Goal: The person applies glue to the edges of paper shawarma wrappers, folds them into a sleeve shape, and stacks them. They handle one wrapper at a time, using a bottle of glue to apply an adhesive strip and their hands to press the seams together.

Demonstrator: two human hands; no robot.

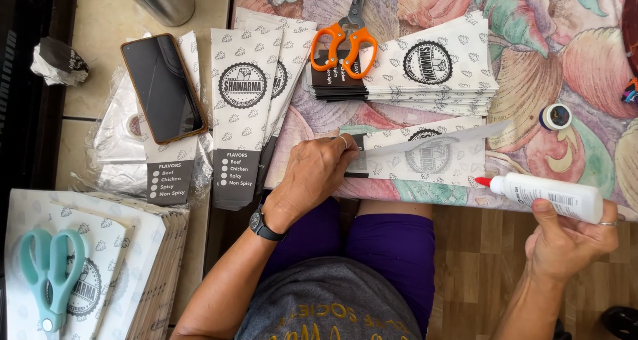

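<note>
The left hand (312, 174) presses flat on a white printed paper sleeve (425, 157), keeping it steady; the right hand (565, 237) grips a white plastic glue bottle (551, 195), red tip toward the sleeve.

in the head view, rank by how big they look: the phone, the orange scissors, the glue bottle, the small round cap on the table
1. Phone, largest.
2. Glue bottle, held in the right hand; it sits nearer the camera, so its lead over the scissors is unsure.
3. Orange scissors.
4. Small round cap, clearly smallest.

Right hand (565, 237) holds glue bottle (551, 195) above floor.
</note>
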